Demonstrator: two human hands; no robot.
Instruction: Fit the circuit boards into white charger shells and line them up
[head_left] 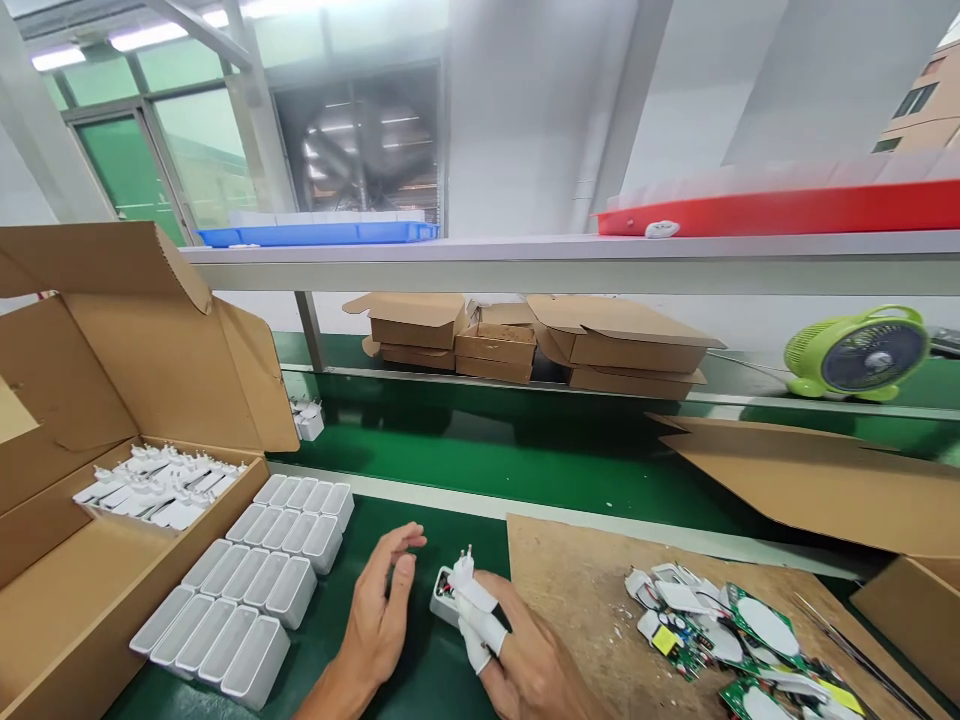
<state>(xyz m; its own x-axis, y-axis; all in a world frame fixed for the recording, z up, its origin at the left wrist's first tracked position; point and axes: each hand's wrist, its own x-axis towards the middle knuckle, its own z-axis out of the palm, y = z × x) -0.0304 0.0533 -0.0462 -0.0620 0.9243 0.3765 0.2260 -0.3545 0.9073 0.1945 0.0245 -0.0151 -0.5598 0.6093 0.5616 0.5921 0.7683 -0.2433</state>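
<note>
My right hand [536, 650], with white covers on its fingertips, pinches a white plug piece [465, 572] whose metal pins point up. Directly beneath and beside that piece lies a small white plastic housing [444, 604], with electronic parts showing inside it. Whether the plug piece touches the housing is hard to make out. My left hand [384, 600] hovers to the left of the housing, holding nothing, its fingers apart and curved toward the right hand. Rows of open white housings [240, 580] stand on the green mat left of my left hand.
A large cardboard box [247, 490] at left holds white plug parts [169, 485]. On the right, a wooden board [577, 590] carries green circuit boards [761, 620] and tweezers [847, 645]. Behind stand cardboard boxes [495, 345] and a green fan [855, 350], below a shelf [480, 255].
</note>
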